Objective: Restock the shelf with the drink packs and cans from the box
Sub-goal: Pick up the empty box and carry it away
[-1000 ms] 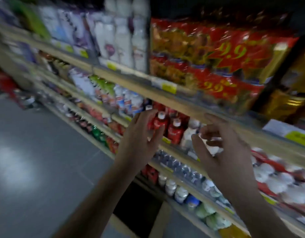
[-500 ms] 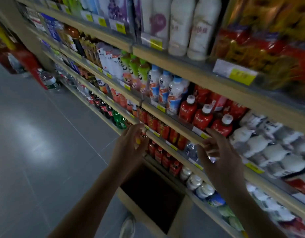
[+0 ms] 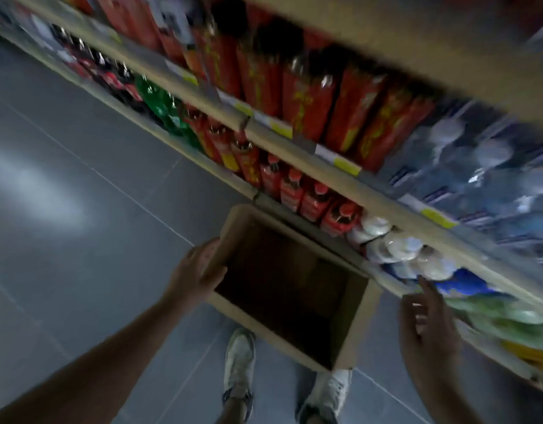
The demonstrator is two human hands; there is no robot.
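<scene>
Dropping from the shelf (image 3: pixel 383 191), the left hand (image 3: pixel 200 272) now grips the box (image 3: pixel 359 325) by its left rim. The right hand (image 3: pixel 426 328) hovers open and empty right of it, probably to fetch more stock.

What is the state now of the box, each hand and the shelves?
box: open at the top, standing on the floor, inside dark, no contents visible.
left hand: grips the box's left rim.
right hand: open, holds nothing.
shelves: stocked with bottles.

floor (image 3: pixel 80 316): grey tiles | light patch (image 3: pixel 40 194): pale, left | room: dim
</scene>
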